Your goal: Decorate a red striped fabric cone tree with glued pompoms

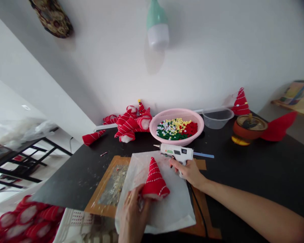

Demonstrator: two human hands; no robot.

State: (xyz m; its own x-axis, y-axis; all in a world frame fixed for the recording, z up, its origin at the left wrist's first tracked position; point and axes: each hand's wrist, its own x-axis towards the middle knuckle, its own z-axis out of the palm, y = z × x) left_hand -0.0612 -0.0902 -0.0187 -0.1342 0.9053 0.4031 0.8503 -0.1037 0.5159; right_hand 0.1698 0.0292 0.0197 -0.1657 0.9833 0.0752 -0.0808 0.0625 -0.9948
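Note:
My left hand (134, 211) grips the lower left side of a red felt cone (155, 180) wound with red-and-white twisted cord. The cone stands tip up, slightly tilted, over a white paper sheet (174, 212), with a bit of pale stuffing showing at its base. In my right hand (190, 172) is a white glue gun (176, 152), its nozzle pointing left, above and to the right of the cone's tip. A blue glue stick (204, 155) sticks out of its back end. The gun's nozzle and the cone are apart.
A pink basket (154, 118) holds pom-poms in several colours. Finished-looking cones (129, 125) pile up at the back left. A clear plastic tub (216, 119), an orange-brown pot (247, 131) and red felt (280, 126) stand right. A glue-smeared board (93, 202) lies left; the black cord (200, 209) trails down.

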